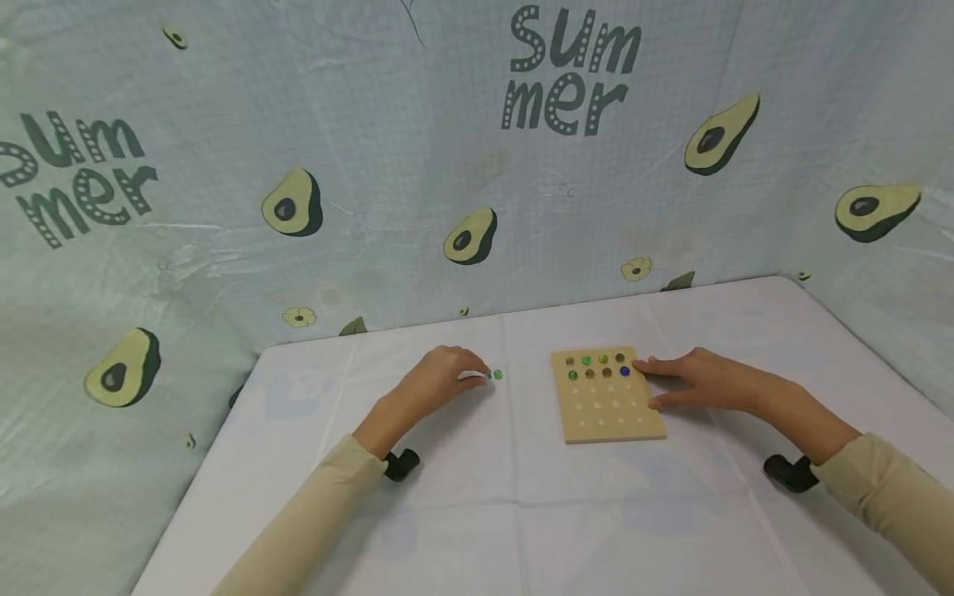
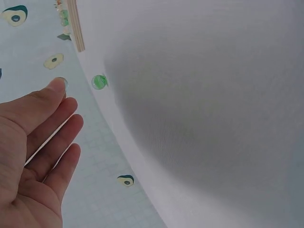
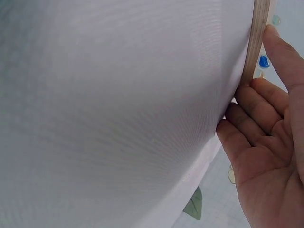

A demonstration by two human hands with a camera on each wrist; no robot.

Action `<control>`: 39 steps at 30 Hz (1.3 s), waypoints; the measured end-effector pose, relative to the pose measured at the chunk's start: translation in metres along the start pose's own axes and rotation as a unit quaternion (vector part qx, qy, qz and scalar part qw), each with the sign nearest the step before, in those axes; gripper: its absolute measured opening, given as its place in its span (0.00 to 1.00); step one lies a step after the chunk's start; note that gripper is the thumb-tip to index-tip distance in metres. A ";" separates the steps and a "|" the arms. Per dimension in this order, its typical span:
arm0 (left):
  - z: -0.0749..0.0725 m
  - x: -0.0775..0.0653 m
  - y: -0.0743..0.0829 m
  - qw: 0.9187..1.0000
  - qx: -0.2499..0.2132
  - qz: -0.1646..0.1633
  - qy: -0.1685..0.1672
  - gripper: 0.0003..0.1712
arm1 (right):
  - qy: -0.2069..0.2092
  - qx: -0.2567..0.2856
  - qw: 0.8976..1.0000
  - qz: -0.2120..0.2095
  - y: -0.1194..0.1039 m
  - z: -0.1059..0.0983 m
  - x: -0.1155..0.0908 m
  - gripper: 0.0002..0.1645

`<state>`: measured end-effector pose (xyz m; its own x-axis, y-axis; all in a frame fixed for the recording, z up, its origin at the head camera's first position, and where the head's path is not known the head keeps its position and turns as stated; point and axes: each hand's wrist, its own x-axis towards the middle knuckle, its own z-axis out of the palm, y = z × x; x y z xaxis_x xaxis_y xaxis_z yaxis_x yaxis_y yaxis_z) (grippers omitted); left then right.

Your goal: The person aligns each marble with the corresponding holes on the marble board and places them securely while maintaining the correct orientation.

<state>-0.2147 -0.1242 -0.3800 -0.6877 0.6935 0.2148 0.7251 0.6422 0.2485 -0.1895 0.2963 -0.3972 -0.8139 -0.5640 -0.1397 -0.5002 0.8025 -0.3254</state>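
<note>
My left hand (image 1: pixel 440 374) pinches a small clear glass marble (image 2: pixel 65 82) between thumb and forefinger, its other fingers bent loosely. Just beyond the fingertips, a green marble (image 1: pixel 498 374) lies on the white table cover; the left wrist view shows it as translucent. To the right is a flat, square wooden board (image 1: pixel 611 422) with rows of round hollows. Marbles fill the two far rows, among them a blue marble (image 1: pixel 624 372) and a green marble (image 1: pixel 572 375). My right hand (image 1: pixel 701 379) touches the board's right edge with thumb and fingertips spread along it.
A white cloth covers the table (image 1: pixel 462 530), with fold creases across it. Behind and at both sides hangs a pale curtain (image 1: pixel 387 165) printed with avocados and lettering. Dark wrist-camera mounts (image 1: pixel 402 465) sit under both wrists.
</note>
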 end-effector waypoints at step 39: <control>-0.005 -0.015 0.011 0.995 -0.025 0.048 0.084 0.10 | 0.000 -0.005 1.000 0.013 -0.004 0.001 0.000 0.46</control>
<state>-0.1968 -0.1296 -0.3758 -0.6152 0.6835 0.3929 0.7875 0.5564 0.2649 -0.1869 0.2934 -0.3972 -0.8260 -0.5438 -0.1484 -0.4827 0.8183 -0.3121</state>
